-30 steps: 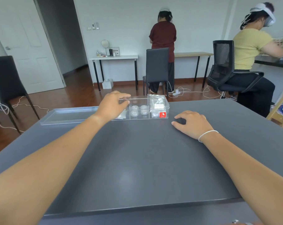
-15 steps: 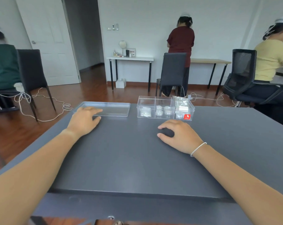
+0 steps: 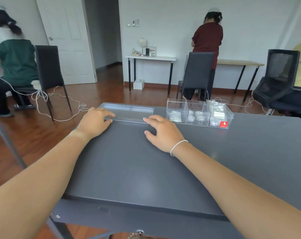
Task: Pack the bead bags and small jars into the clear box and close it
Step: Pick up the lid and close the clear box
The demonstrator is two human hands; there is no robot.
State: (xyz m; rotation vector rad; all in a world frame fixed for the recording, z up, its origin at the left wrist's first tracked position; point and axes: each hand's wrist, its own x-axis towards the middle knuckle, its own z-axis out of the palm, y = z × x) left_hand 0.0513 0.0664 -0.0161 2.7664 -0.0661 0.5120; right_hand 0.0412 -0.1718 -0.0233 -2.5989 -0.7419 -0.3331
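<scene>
Head view only. Lid (image 3: 129, 112) flat on the tabletop (image 3: 129, 169) at about 12 o'clock, long axis running 9 to 3, far edge near the tabletop's far rim. Left hand (image 3: 94, 122) at the lid's near left corner, fingers (image 3: 108, 114) spread and laid over the rim, touching but not plainly curled round it. Right hand (image 3: 163, 133) at the lid's near right corner, fingers apart and nearly straight, tips at the rim; actual contact hard to tell. Box (image 3: 198, 112) just beside the lid toward 2 o'clock, open, long axis likewise 9 to 3, split into compartments: a bead bag (image 3: 175, 117) in the left one, small jars (image 3: 196, 116) in the middle, more bags (image 3: 216, 109) piled in the right and standing above the wall. Packing apparently done; closing left. Lid bracketed by both hands; box nearer the right hand, so likely a lift and a carry toward 3 o'clock, axes already parallel. Tall bags on the right a probable snag for seating. Red sticker (image 3: 223, 124) on the box's near right corner, white mark on it, wording too small to read.
</scene>
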